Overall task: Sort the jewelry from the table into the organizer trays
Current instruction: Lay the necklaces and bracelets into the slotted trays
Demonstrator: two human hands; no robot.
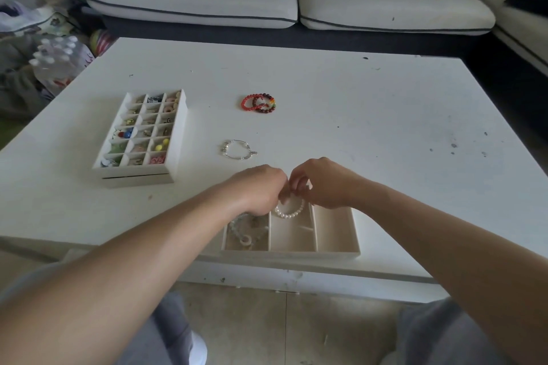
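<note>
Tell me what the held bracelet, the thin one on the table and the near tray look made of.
The white bracelet: glossy round beads, pearl or imitation. The thin bracelet: shiny silvery wire with charms, likely metal. The near tray: matte beige walls, perhaps flocked or plastic.

Home living room, sofa [267, 0], coffee table [355, 104]

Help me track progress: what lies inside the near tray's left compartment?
A pale beaded bracelet and a pale ring lie in the left compartment of the near tray. The left hand covers its far end, hiding anything there.
</note>
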